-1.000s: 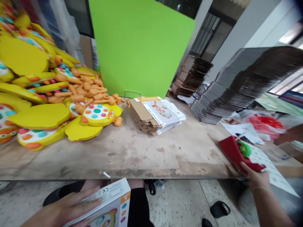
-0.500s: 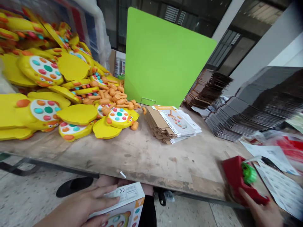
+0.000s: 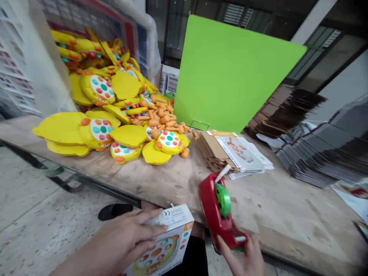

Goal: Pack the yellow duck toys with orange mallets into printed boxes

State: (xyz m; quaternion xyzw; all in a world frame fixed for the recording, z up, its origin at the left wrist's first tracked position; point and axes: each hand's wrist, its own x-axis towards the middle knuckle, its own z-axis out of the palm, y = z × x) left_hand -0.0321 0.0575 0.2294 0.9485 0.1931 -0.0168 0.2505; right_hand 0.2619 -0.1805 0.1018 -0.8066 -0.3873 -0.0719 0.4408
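My left hand (image 3: 138,237) grips a printed toy box (image 3: 169,245) over my lap, just off the table's front edge. The box is white with a picture of a yellow toy with coloured dots; fingers lie across its top end. My right hand (image 3: 244,253) holds the near end of a red tape dispenser (image 3: 209,199), which carries a green roll of tape (image 3: 223,200). The dispenser sits at the table's front edge, right of the box, and the two are apart.
Yellow duck-like toys (image 3: 126,86) are heaped at the left, with orange toy hammers (image 3: 161,115) beside them. Behind stands a green board (image 3: 232,76). Flat cartons and printed sheets (image 3: 241,151) lie mid-table (image 3: 287,222); stacks of folded cardboard (image 3: 330,149) stand at the right.
My right hand has brought the tape dispenser leftward along the table edge, close to the box. The view has turned so the scene sits further right. My left hand still holds the box.
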